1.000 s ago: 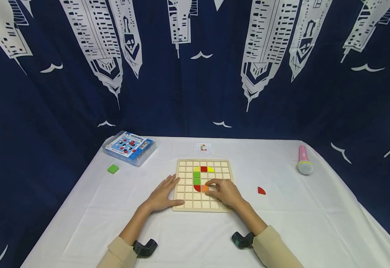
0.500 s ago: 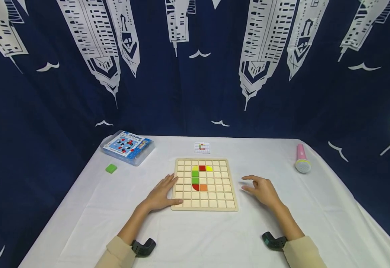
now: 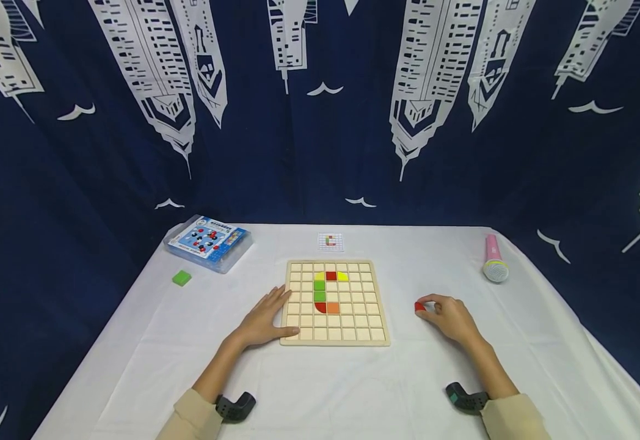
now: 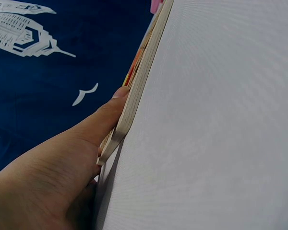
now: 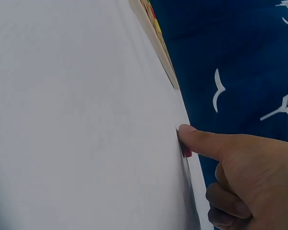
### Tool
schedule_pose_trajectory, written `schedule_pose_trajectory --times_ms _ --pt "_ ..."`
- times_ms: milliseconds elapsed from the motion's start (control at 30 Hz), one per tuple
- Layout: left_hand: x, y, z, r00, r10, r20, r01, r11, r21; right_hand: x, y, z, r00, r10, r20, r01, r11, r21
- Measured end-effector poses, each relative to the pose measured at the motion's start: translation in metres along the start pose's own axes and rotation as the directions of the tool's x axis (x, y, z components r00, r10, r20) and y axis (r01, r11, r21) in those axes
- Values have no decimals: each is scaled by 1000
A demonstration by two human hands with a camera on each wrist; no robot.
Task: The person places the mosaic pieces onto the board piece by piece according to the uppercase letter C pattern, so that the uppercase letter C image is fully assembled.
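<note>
In the head view, a wooden grid board (image 3: 353,340) lies mid-table with coloured tiles in its cells: a red square (image 3: 331,276) between two yellow pieces, green squares (image 3: 319,291) below, then a red rounded piece (image 3: 320,307) beside an orange square (image 3: 333,307). My left hand (image 3: 265,316) rests on the board's left edge, fingers extended, thumb over the front left corner. Right of the board, my right hand (image 3: 452,318) pinches a red quarter-round tile (image 3: 419,307) between thumb and index finger. In the right wrist view, the thumb largely hides this tile.
A loose green tile (image 3: 181,278) lies left of the board, in front of a clear plastic case (image 3: 208,242) with a blue cover. A small pattern card (image 3: 330,242) lies behind the board. At the back right is a pink microphone (image 3: 494,260).
My right hand has left the orange square on the board, moved right and taken hold of the red quarter-round tile on the table. The left hand has stayed at the board's edge.
</note>
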State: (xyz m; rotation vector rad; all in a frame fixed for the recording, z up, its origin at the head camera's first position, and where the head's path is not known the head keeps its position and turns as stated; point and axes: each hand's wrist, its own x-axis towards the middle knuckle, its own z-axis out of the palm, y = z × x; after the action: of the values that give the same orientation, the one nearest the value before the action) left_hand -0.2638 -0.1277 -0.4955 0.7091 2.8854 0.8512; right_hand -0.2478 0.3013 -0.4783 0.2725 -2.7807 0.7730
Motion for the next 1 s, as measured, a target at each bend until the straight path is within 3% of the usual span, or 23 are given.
schedule_pose_trajectory --times_ms 267,500,800,1000 --pt "-1 0 1 1000 -9 8 9 1000 0 13 -17 17 999 -15 35 15 1000 23" --pt "0 1 0 1000 -7 4 7 1000 -1 11 -14 9 994 -33 100 29 999 44" --pt "2 -2 0 1000 0 -7 0 1000 7 11 1 1 996 -66 59 62 996 66" --pt "1 -1 1 1000 0 -1 0 1000 1 16 -8 11 993 -112 30 109 990 84"
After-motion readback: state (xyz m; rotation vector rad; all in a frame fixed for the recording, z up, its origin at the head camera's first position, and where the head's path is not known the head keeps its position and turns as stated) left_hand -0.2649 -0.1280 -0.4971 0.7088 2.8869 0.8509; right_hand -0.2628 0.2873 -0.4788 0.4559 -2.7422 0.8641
